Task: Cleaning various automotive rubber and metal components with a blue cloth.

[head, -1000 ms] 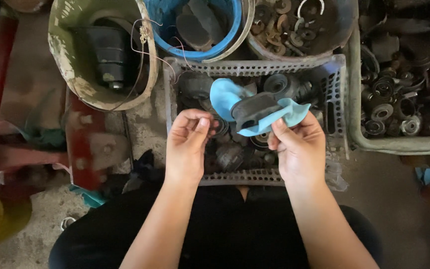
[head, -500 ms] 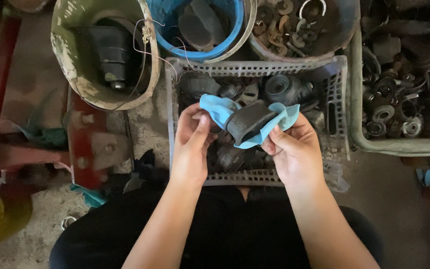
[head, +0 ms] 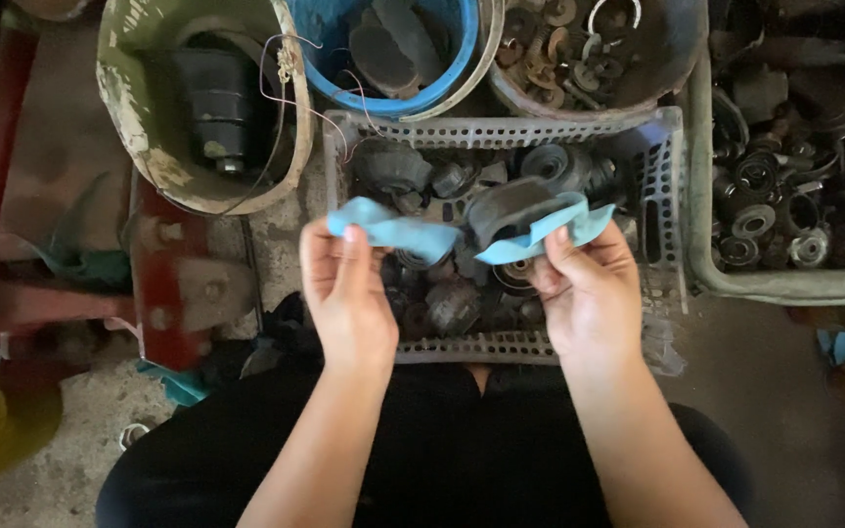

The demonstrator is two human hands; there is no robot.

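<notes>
Sitting over a dusty concrete floor (head: 70,460), the person faces, from left to right, a worn green bucket (head: 129,108) holding a black ribbed boot, a blue bucket (head: 442,68) of dark parts, a grey slotted crate (head: 657,196) of rubber bushings and a pale tub (head: 784,284) of metal rings. The left hand (head: 344,293) pinches one end of a blue cloth (head: 413,233). The right hand (head: 589,288) grips the other end, wrapped under a dark rubber part (head: 511,207) above the crate.

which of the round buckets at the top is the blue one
The middle bucket, bright blue inside, between the dirty greenish bucket and the dark tub of metal rings.
</notes>
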